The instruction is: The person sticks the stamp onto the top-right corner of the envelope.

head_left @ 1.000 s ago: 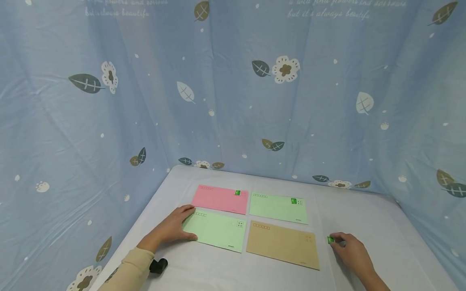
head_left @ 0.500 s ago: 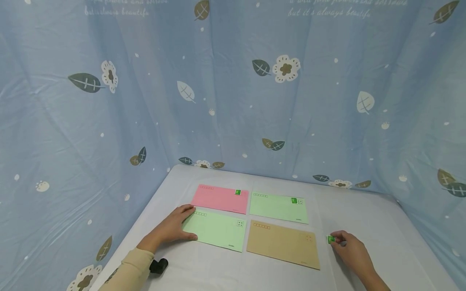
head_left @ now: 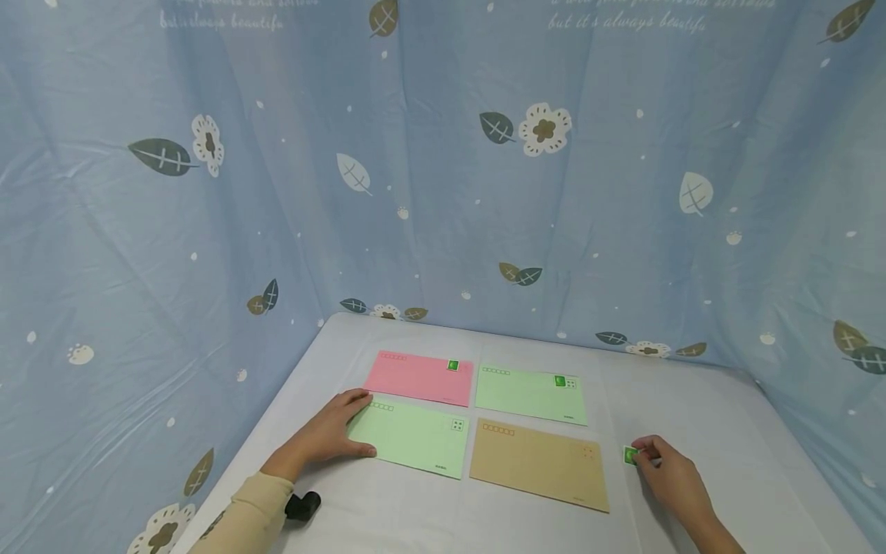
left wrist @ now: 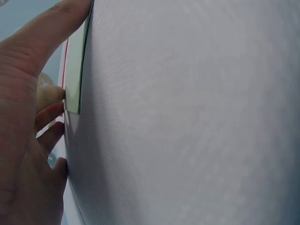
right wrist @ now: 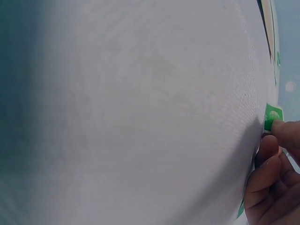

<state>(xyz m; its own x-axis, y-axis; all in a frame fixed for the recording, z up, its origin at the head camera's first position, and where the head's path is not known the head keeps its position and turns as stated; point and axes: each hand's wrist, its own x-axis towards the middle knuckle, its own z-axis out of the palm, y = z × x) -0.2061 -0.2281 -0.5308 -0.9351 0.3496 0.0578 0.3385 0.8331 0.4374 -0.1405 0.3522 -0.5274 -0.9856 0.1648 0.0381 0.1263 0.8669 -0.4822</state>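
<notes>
My left hand (head_left: 337, 429), fingers and thumb spread, rests at the left end of the near-left light green envelope (head_left: 415, 442). In the left wrist view that envelope's corner (left wrist: 73, 89) shows past the thumb. My right hand (head_left: 671, 481) pinches a small green postage stamp (head_left: 630, 455) with a white border between thumb and fingertips, to the right of the brown envelope (head_left: 538, 465). The right wrist view has the stamp (right wrist: 273, 117) sticking out beyond the thumb, close over the white cloth. A green edge (right wrist: 241, 209) peeks out beneath that hand, mostly hidden.
Behind lie a pink envelope (head_left: 415, 378) and another light green envelope (head_left: 526, 396), each bearing a green stamp at its upper right. A black object (head_left: 302, 506) sits by the left forearm. Blue patterned curtain (head_left: 443, 192) surrounds the white-covered table (head_left: 388, 515).
The pinched stamp has shifted very slightly in the right fingers, with the thumb now lying more over it. My left hand and the envelopes stay in place.
</notes>
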